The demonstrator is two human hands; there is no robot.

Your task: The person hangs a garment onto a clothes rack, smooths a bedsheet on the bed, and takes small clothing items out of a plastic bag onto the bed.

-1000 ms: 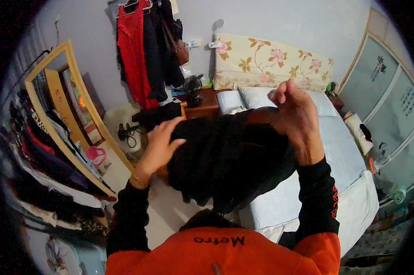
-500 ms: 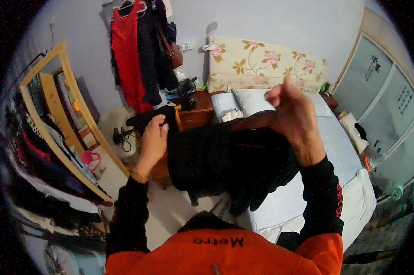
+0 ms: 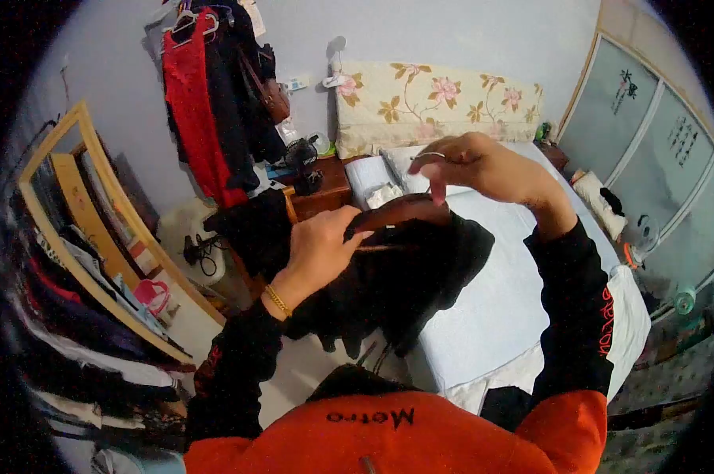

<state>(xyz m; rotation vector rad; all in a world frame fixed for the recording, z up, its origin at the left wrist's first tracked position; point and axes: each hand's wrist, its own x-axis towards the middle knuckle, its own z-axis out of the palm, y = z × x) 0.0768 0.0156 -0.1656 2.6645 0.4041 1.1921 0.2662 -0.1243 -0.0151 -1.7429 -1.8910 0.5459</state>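
A black garment (image 3: 404,276) with a brown inner neckline (image 3: 408,212) hangs in front of me, above the floor and the bed's near side. My left hand (image 3: 323,246) is closed on the garment's left shoulder near the neck opening, thumb toward the brown lining. Over the other side of the neckline, my right hand (image 3: 471,170) has its fingers bent in a pinch. A thin pale curved piece (image 3: 429,155), which looks like a hanger hook, shows at those fingers. Any hanger body is hidden inside the dark cloth.
Behind the garment stands a bed (image 3: 491,292) with a floral headboard (image 3: 444,99). Clothes, including a red garment (image 3: 191,95), hang on the wall. A wooden nightstand (image 3: 325,197), a framed mirror (image 3: 112,213) and a clothes rack are at left; sliding doors (image 3: 617,95) at right.
My left hand has moved right onto the garment's shoulder and closed. My right hand has come left and turned downward over the neckline. The view has shifted slightly right.
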